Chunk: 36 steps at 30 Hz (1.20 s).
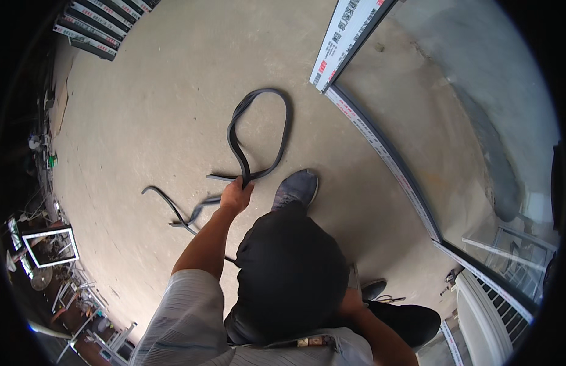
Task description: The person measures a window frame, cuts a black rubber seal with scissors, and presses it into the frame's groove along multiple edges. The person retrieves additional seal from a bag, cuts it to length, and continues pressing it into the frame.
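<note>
The left hand (pixel 235 196) is closed around a black rubber-like strip (pixel 288 131), which loops on the floor (pixel 161 122) just beyond the grip and trails ends leftward, while the bent leg (pixel 289 268) partly hides the right hand (pixel 352 302), whose grip I cannot tell, and the long frame (pixel 383 146) bears red-and-black print too small to read.

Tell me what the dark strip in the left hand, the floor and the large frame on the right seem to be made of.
Strip: probably rubber or soft plastic, matt dark grey; it bends into smooth loops.
Floor: likely bare concrete, dull tan-grey, with small specks.
Frame: dark grey metal or hard plastic, I can't tell which; printed white film covers much of it.
</note>
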Each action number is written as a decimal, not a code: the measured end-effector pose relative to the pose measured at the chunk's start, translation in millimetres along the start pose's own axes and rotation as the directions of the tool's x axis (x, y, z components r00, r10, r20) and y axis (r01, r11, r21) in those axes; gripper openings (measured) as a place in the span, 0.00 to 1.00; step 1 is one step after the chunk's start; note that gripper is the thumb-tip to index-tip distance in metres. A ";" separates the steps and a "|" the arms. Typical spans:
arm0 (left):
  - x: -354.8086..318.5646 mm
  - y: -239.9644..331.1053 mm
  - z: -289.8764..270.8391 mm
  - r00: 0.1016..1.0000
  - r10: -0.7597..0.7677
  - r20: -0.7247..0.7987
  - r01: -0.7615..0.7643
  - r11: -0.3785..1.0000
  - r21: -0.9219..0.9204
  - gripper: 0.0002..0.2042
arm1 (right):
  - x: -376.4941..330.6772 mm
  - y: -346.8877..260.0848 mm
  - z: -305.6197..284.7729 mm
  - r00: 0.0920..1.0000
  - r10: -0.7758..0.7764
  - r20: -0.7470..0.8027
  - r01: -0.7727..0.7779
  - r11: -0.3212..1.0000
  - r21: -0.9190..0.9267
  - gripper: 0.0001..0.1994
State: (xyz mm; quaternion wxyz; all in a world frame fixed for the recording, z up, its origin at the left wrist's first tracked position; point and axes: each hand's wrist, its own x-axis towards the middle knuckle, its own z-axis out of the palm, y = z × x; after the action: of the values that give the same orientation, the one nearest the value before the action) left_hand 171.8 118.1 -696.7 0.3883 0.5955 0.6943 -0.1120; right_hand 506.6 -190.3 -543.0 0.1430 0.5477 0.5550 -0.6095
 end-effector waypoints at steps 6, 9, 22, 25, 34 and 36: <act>-34.2 80.1 -103.0 0.954 0.279 -0.107 -0.298 0.864 -0.405 0.21 | 9.0 15.1 -30.1 0.985 0.114 -0.129 -0.100 0.989 0.109 0.24; -67.2 144.3 -177.0 0.876 0.463 -0.132 -0.478 0.803 -0.356 0.23 | 18.2 10.7 -95.7 0.810 0.128 -0.572 -0.010 0.979 0.205 0.18; -195.2 359.3 -317.0 0.257 0.965 -0.048 -0.863 0.207 -0.461 0.17 | -78.0 -202.3 -371.0 0.161 -0.408 -0.899 0.859 0.506 -0.076 0.20; -207.1 384.4 -332.3 0.233 0.966 -0.111 -0.870 0.156 -0.467 0.17 | -107.0 -201.6 -378.4 0.298 -0.429 -0.853 0.940 0.289 0.183 0.18; -232.5 437.8 -324.9 0.233 0.957 -0.171 -0.910 0.153 -0.384 0.17 | -155.1 -96.3 -315.0 0.539 -0.238 -0.808 0.807 0.419 0.416 0.25; -239.2 443.1 -316.3 0.286 0.948 -0.137 -0.912 0.226 -0.341 0.17 | -172.2 -62.8 -295.2 0.589 -0.184 -0.786 0.748 0.491 0.446 0.25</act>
State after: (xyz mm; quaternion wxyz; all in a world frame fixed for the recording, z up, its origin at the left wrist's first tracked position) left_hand 445.7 254.3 -186.8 0.5122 0.8030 0.1887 0.2393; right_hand 669.6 2.5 -304.2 -0.4818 0.5386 0.4002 -0.5635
